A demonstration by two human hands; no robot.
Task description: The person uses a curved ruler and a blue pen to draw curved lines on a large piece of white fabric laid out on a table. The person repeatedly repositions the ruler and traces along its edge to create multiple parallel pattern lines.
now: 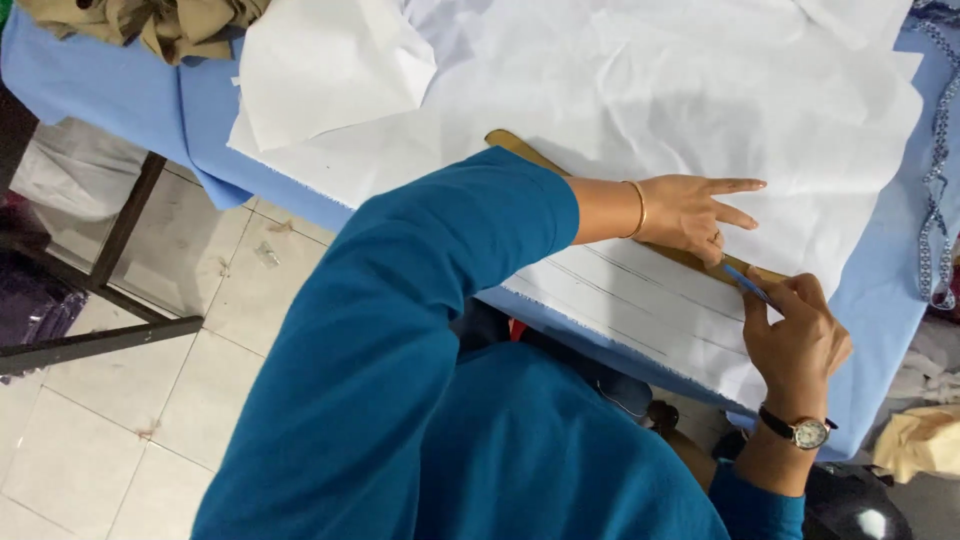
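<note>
Single head-worn view, steeply downward, close over the blue-covered table [120,90].

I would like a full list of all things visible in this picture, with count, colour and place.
white fabric: one large sheet, white, spread on the table
wooden ruler: one, tan, on the fabric under the left hand
blue marking pencil: one, blue, in the right hand
table cover: one, light blue, under the fabric
khaki cloth: one heap, top left
beaded trim: one, right edge
floor tiles: pale, lower left
left hand: pressing the ruler, gold bangle
right hand: holding the pencil, wristwatch
</note>
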